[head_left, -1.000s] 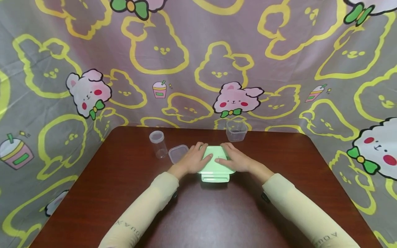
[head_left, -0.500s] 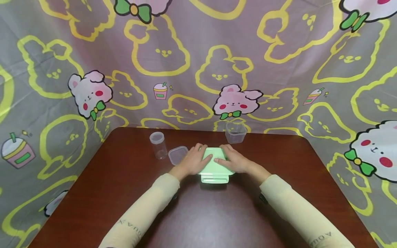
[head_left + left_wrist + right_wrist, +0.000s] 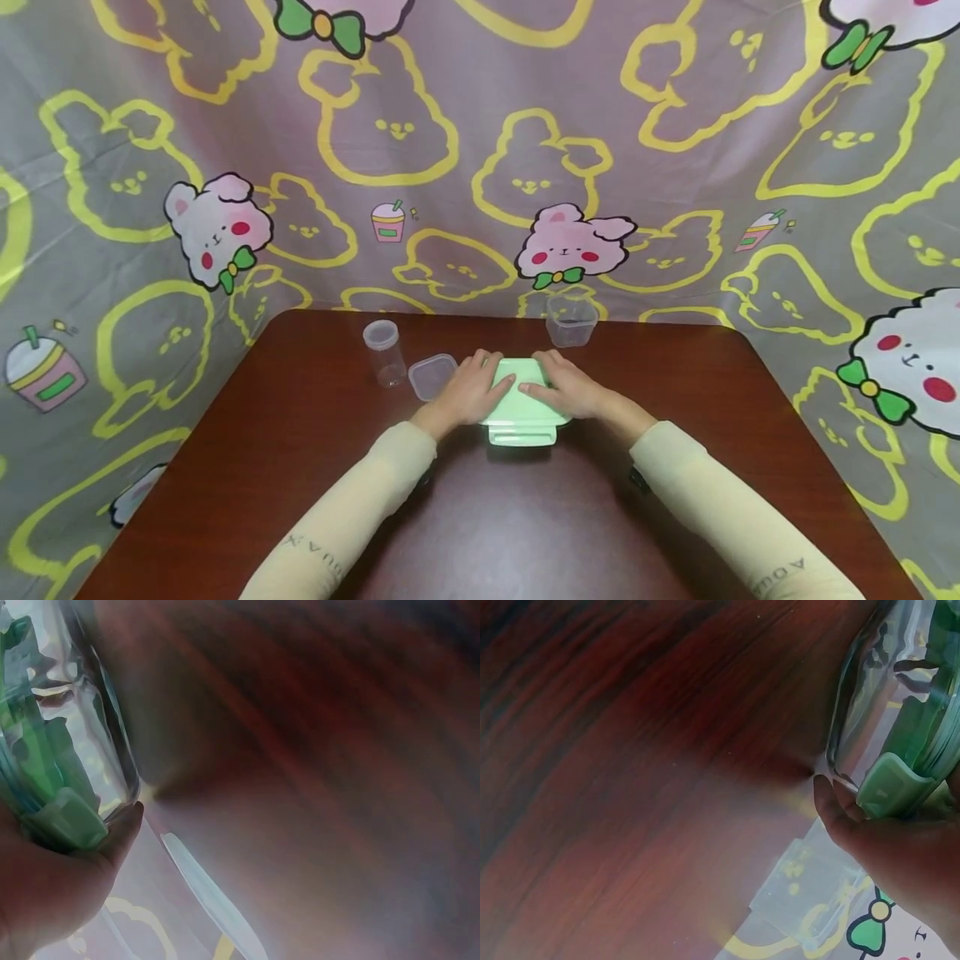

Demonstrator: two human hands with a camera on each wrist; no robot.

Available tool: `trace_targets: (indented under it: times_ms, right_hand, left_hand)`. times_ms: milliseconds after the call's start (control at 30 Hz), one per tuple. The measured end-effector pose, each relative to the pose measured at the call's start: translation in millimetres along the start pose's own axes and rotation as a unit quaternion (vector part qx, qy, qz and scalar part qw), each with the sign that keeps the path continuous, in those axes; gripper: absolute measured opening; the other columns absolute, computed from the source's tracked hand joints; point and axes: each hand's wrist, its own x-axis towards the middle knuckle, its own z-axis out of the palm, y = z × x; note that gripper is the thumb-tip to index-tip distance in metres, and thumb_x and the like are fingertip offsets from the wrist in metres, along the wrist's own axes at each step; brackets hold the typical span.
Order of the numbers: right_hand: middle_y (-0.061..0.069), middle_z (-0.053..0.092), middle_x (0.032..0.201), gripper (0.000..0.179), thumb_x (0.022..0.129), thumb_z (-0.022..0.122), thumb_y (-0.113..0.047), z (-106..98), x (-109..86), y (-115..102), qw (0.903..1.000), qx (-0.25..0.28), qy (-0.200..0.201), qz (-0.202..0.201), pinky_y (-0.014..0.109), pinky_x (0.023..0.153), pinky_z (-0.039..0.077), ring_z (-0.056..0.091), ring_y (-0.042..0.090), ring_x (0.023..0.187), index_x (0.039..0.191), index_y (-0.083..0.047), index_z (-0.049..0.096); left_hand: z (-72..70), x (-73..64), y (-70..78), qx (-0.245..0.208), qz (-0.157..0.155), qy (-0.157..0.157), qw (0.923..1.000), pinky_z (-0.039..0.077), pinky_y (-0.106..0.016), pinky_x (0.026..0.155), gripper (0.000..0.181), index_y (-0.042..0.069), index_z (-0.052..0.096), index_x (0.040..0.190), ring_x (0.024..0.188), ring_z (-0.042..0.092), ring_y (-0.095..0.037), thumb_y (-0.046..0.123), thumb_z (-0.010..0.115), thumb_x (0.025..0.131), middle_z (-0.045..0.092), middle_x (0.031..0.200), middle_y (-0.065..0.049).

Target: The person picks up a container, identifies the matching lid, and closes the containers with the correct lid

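Note:
A food container with a clear body and a light green lid point(image 3: 517, 407) stands in the middle of the table, its front latch point(image 3: 522, 436) toward me. My left hand point(image 3: 467, 393) grips its left side, thumb on the lid. On the opposite side my right hand point(image 3: 576, 392) holds it the same way. In the left wrist view, fingers of the left hand point(image 3: 60, 889) reach round the far end beside a green latch point(image 3: 69, 819). The right wrist view has fingers of the right hand point(image 3: 900, 844) curled by a green latch point(image 3: 895, 785). The container's contents cannot be made out.
Left of the container, a flat clear lid point(image 3: 433, 377) lies near a clear jar point(image 3: 386, 354) with a whitish cap. Behind to the right stands a clear plastic tub point(image 3: 572, 323). A patterned cloth point(image 3: 450, 192) closes in the brown table point(image 3: 300, 417) at the back and sides.

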Motion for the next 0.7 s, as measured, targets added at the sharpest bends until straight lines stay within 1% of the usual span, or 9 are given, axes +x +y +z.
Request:
trace_targets:
  times_ms: [133, 200, 267, 367, 433, 567, 700]
  right_hand:
    - [0.023, 0.049, 0.134, 0.069, 0.103, 0.060, -0.036, -2, -1.8, -1, 1.0000, -0.001, -0.002, 0.002, 0.048, 0.094, 0.047, 0.052, 0.033, 0.112, 0.149, 0.009, 0.036]
    - [0.024, 0.046, 0.142, 0.071, 0.104, 0.058, -0.039, -3, -4.2, 0, 0.9998, -0.008, -0.014, 0.010, 0.052, 0.100, 0.046, 0.050, 0.036, 0.121, 0.152, 0.008, 0.034]
    - [0.024, 0.040, 0.151, 0.075, 0.104, 0.056, -0.042, -5, -5.5, -1, 0.9993, -0.022, -0.025, 0.017, 0.055, 0.107, 0.042, 0.046, 0.040, 0.131, 0.154, 0.007, 0.030]
    - [0.022, 0.031, 0.161, 0.076, 0.105, 0.052, -0.046, -7, -10.5, -4, 0.9982, -0.047, -0.035, 0.016, 0.060, 0.113, 0.037, 0.037, 0.044, 0.142, 0.158, 0.003, 0.027]
    - [0.022, 0.029, 0.163, 0.075, 0.105, 0.052, -0.046, -8, -15.0, -8, 0.9976, -0.062, -0.032, 0.002, 0.062, 0.113, 0.035, 0.033, 0.045, 0.145, 0.159, 0.001, 0.029]
    - [0.020, 0.029, 0.163, 0.075, 0.102, 0.057, -0.049, -11, -24.5, -13, 0.9947, -0.092, -0.032, -0.033, 0.065, 0.112, 0.035, 0.031, 0.042, 0.147, 0.158, -0.004, 0.036]
    - [0.017, 0.027, 0.165, 0.085, 0.097, 0.061, -0.059, -15, -31.9, -17, 0.9908, -0.117, -0.046, -0.051, 0.064, 0.114, 0.033, 0.025, 0.040, 0.151, 0.157, -0.004, 0.037]
  left_hand:
    - [-1.6, 1.3, 2.1, -0.008, 0.002, -0.005, 1.0000, 0.041, -0.054, 0.109, 0.067, 0.002, 0.036, 0.155, 0.130, 0.048, -0.038, 0.051, 0.033, 0.109, 0.046, 0.146, -0.019]
    - [-0.4, 1.1, 2.9, -0.006, 0.000, -0.015, 0.9999, 0.041, -0.053, 0.109, 0.068, 0.003, 0.035, 0.156, 0.131, 0.048, -0.037, 0.052, 0.031, 0.109, 0.045, 0.147, -0.018]
    - [-0.5, 1.2, 2.8, -0.010, -0.001, -0.022, 0.9997, 0.040, -0.053, 0.110, 0.069, 0.004, 0.034, 0.157, 0.132, 0.047, -0.037, 0.053, 0.030, 0.109, 0.044, 0.149, -0.018]
    - [1.0, 0.4, 2.6, -0.016, -0.003, -0.026, 0.9995, 0.040, -0.053, 0.111, 0.070, 0.005, 0.033, 0.158, 0.134, 0.047, -0.038, 0.054, 0.029, 0.108, 0.043, 0.152, -0.017]
    - [1.2, -0.8, 2.1, -0.017, -0.004, -0.028, 0.9994, 0.041, -0.053, 0.111, 0.070, 0.006, 0.034, 0.158, 0.135, 0.046, -0.038, 0.054, 0.030, 0.108, 0.043, 0.153, -0.017]
    - [-0.3, -2.1, 1.3, -0.015, -0.003, -0.029, 0.9995, 0.041, -0.054, 0.111, 0.069, 0.006, 0.035, 0.158, 0.135, 0.046, -0.039, 0.053, 0.031, 0.108, 0.042, 0.154, -0.017]
    - [-6.3, -0.7, 2.5, -0.010, -0.002, -0.019, 0.9998, 0.042, -0.055, 0.109, 0.067, 0.005, 0.035, 0.157, 0.133, 0.046, -0.040, 0.050, 0.033, 0.109, 0.042, 0.153, -0.018]
